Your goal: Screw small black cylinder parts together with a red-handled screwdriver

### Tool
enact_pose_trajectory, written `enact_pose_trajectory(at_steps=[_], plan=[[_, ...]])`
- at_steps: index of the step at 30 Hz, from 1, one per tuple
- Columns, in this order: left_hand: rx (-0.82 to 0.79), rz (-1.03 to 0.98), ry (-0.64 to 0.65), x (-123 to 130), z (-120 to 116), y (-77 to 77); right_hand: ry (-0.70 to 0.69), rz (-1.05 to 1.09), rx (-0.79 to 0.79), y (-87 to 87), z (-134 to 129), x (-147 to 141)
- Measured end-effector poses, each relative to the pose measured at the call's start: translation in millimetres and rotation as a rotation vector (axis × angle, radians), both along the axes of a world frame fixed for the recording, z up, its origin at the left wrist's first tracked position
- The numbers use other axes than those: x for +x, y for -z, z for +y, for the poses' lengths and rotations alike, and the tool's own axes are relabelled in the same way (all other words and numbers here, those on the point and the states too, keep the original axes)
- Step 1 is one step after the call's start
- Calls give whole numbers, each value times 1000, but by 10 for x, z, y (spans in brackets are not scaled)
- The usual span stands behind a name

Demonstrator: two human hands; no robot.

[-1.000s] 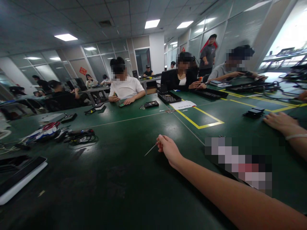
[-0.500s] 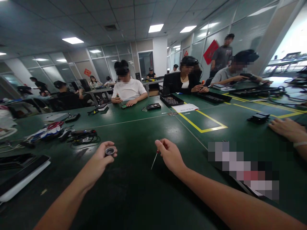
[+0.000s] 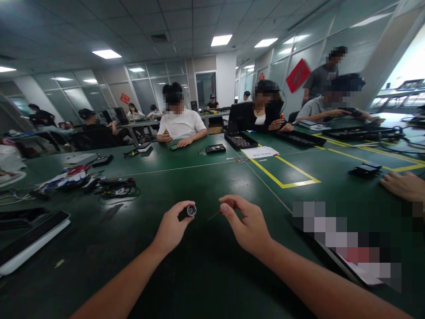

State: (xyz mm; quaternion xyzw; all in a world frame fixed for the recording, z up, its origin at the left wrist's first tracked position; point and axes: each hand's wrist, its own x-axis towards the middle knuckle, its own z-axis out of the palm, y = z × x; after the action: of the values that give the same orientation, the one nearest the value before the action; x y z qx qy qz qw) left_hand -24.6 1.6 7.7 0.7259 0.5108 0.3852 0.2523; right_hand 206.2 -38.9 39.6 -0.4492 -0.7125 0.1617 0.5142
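Note:
Between the thumb and fingers of my left hand (image 3: 172, 226) is a small round metallic part (image 3: 191, 210), its hollow face turned toward the camera. My right hand (image 3: 245, 221) pinches the red handle of a thin screwdriver (image 3: 214, 215). Its shaft points left and slightly down toward the round part, with a gap between the two. Both hands are raised over the dark green table (image 3: 199, 274).
Bundled black cables (image 3: 117, 188) and a dark device with a white edge (image 3: 36, 243) lie at the left. A blurred-out item borders my right forearm. Another person's hand (image 3: 403, 184) rests at the right. Black trays (image 3: 241, 140) stand across the table.
My left hand has moved right with the round part, closer to my right hand. The screwdriver has swung from steeply downward to nearly level, pointing left. The view has shifted slightly.

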Motion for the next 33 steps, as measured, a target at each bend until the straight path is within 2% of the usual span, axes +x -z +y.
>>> enact_pose_trajectory(at_steps=[5,14,25,28,33], plan=[[-8,8,-11,-6,-14,11,15,6,-13,32,-26,-4],[46,36,83,-23,-55,3,-15,123,-81,98,-11,11],[39,128,108,-9,-88,-39,21,-34,-110,96,37,-41],[19,158,111,-7,-92,-48,-28,-51,-133,79,31,-38],[50,182,104,-15,-85,-42,-191,-78,-171,45,13,-21]])
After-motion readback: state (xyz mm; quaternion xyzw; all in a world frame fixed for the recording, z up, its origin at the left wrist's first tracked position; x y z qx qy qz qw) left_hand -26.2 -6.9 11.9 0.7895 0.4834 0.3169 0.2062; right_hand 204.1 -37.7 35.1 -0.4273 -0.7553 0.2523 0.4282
